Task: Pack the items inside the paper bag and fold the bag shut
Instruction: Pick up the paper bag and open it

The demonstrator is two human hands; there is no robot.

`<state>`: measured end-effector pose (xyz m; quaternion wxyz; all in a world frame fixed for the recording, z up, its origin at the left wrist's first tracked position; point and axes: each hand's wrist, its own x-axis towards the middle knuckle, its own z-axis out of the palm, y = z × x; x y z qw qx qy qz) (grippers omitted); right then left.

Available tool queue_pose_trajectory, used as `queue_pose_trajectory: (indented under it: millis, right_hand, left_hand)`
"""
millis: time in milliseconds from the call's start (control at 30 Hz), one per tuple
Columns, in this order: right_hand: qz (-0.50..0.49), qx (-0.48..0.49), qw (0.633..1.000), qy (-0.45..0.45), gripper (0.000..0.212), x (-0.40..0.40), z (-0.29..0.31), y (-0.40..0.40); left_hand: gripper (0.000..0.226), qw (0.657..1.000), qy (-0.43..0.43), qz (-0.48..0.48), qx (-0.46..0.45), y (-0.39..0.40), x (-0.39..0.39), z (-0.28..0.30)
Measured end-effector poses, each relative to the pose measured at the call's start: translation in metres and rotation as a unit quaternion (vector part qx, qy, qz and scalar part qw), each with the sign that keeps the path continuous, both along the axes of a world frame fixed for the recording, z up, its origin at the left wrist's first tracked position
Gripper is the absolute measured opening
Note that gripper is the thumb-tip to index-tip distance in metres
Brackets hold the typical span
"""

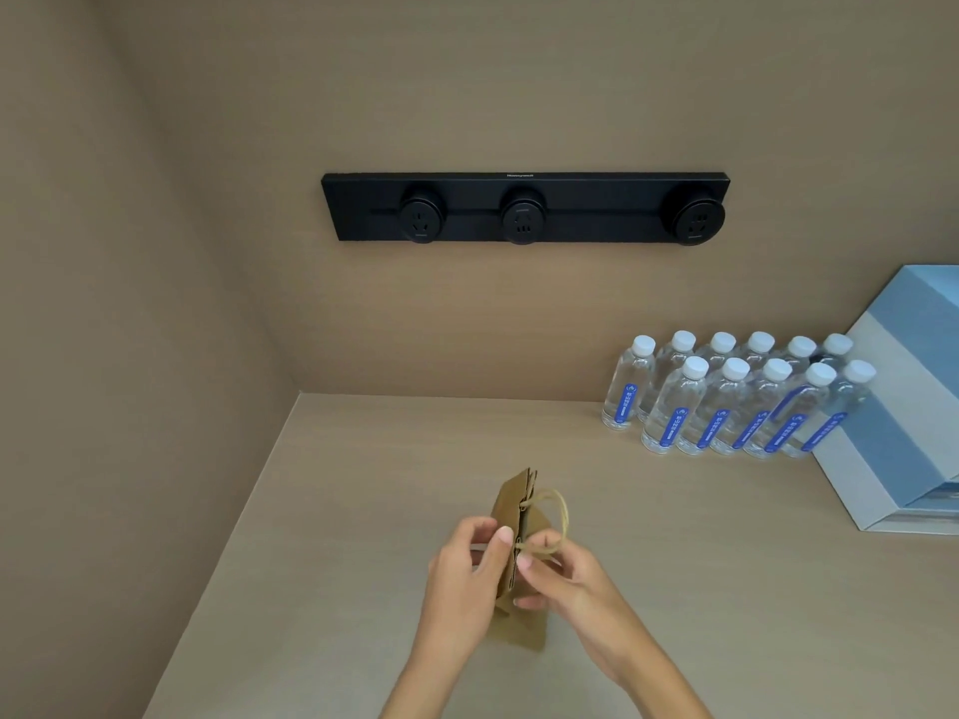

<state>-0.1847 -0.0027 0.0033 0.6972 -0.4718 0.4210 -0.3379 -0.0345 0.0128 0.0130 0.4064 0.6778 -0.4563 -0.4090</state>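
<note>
A small brown paper bag point(514, 503) with a twine handle point(556, 503) stands upright on the beige counter point(363, 511), its top pressed flat. My left hand point(467, 568) pinches the bag's top edge from the left with thumb and fingers. On the other side, my right hand point(565, 576) grips the top edge, fingers by the looped handle. The bag's inside is hidden, so its contents cannot be seen.
Several clear water bottles point(726, 402) with white caps and blue labels stand in rows at the back right. A blue and white box point(903, 407) lies to their right. A black socket strip point(524, 207) is mounted on the back wall. A side wall closes off the left.
</note>
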Motion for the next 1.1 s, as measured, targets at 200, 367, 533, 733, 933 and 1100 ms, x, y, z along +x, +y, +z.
queue_pose_trajectory:
  millis: [200,367,533,733,933,1100]
  right_hand:
    - [-0.011,0.015,1.0,-0.021,0.027,0.0,-0.003,0.001]
    - [-0.01,0.03,0.998,-0.046,0.025,-0.004,-0.006,0.003]
    - [-0.009,0.041,0.998,-0.045,0.032,-0.004,-0.005,0.004]
    - [-0.014,0.045,0.999,-0.023,0.03,-0.001,-0.001,0.005]
    - [-0.069,0.03,0.995,0.061,0.021,0.01,0.003,0.006]
    - [-0.065,0.032,0.981,0.178,0.013,0.023,0.01,0.007]
  left_hand:
    - [0.049,0.989,0.116,-0.064,0.066,0.007,0.01,0.011]
    - [0.069,0.977,0.182,-0.075,0.088,0.007,0.014,0.009]
    - [0.073,0.98,0.161,-0.074,0.094,0.006,0.012,0.011]
    - [0.043,0.98,0.15,-0.043,0.122,0.006,0.01,0.013]
    - [0.02,0.978,0.149,-0.025,0.143,0.005,0.015,0.02]
    - [0.01,0.983,-0.083,-0.038,0.157,0.001,0.016,0.028]
